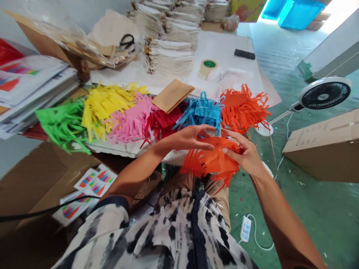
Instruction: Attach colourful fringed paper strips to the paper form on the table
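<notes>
Over my lap hangs an orange fringed paper sheet, its cut strips dangling at the lower and left edges. My right hand pinches its right side, thumb in front. My left hand reaches across its upper left with thumb and fingers apart, the thumb lying against the paper. Just beyond the hands on the table edge are a blue fringed bundle and an orange fringed bundle. Further left lie red, pink, yellow and green fringed bundles. A folded brown paper rests on top of them.
Tape, a dark block and stacked off-white bundles are on the table. Scissors lie at back left, printed sheets nearer. A fan, a carton and a power strip stand right.
</notes>
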### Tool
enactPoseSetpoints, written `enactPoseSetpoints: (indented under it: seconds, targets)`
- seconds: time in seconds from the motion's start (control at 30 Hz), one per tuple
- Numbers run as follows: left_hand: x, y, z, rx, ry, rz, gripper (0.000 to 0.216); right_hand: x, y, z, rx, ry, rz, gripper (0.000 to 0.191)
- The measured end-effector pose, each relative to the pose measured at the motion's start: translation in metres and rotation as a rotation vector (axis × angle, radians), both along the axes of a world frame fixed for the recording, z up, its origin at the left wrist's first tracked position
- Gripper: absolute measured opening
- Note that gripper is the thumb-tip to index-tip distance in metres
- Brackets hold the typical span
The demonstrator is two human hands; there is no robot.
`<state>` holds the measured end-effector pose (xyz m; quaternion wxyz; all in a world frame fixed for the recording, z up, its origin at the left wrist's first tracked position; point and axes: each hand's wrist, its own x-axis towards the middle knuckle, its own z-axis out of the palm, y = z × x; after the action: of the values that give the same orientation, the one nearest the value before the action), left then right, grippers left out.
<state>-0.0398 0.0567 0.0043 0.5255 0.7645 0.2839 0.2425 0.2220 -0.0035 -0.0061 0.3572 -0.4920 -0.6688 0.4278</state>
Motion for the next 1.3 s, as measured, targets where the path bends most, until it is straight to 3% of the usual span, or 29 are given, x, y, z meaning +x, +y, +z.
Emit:
enactPoseSetpoints:
  seconds: [0.1, 0.17, 0.27, 0.43, 0.47, 0.53, 0.63, 0.67, 0.77, 0.83, 0.93, 1.0, 1.1, 1.3]
  targets:
    - [-0.008, 0.000, -0.014, -0.350, 0.019, -0.060, 0.045, 0.001, -0.005, -0.003, -0.032, 0.001, -0.028, 0.063]
    - [-0.016, 0.000, -0.021, -0.420, 0.011, 0.003, 0.042, 0.004, -0.007, -0.010, -0.071, -0.011, 0.000, 0.064]
    - [-0.027, -0.003, -0.027, -0.232, 0.109, 0.131, 0.036, 0.008, -0.011, -0.024, -0.086, -0.173, 0.003, 0.068]
    - [-0.028, -0.027, -0.025, 0.480, 0.578, 0.430, 0.037, -0.006, -0.028, -0.034, 0.115, -0.655, -0.062, 0.066]
    - [-0.024, -0.034, -0.023, 0.607, 0.583, 0.451, 0.038, -0.011, -0.033, -0.034, 0.145, -0.709, -0.070, 0.065]
    - [-0.016, -0.051, -0.022, 0.772, 0.486, 0.342, 0.045, -0.018, -0.040, -0.032, 0.183, -0.787, -0.088, 0.060]
    - [-0.004, -0.077, -0.038, 0.795, 0.371, 0.035, 0.075, -0.019, -0.047, -0.026, 0.214, -0.873, -0.099, 0.056]
    - [-0.001, -0.084, -0.047, 0.777, 0.377, -0.001, 0.081, -0.018, -0.050, -0.023, 0.236, -0.902, -0.100, 0.055]
    - [0.002, -0.101, -0.074, 0.771, 0.408, 0.054, 0.061, -0.015, -0.064, -0.017, 0.379, -0.983, -0.134, 0.054]
    - [0.002, -0.108, -0.084, 0.788, 0.411, 0.098, 0.052, -0.017, -0.076, -0.019, 0.475, -0.973, -0.053, 0.062]
    - [0.002, -0.113, -0.083, 0.800, 0.413, 0.120, 0.046, -0.023, -0.093, -0.034, 0.481, -0.907, 0.195, 0.081]
    - [0.001, -0.115, -0.077, 0.797, 0.426, 0.129, 0.044, -0.022, -0.097, -0.045, 0.452, -0.911, 0.231, 0.082]
    - [-0.002, -0.117, -0.068, 0.779, 0.424, 0.138, 0.045, -0.011, -0.095, -0.048, 0.439, -0.934, 0.119, 0.074]
    - [-0.006, -0.118, -0.063, 0.740, 0.311, 0.265, 0.051, 0.004, -0.094, -0.022, 0.590, -0.805, -0.185, 0.065]
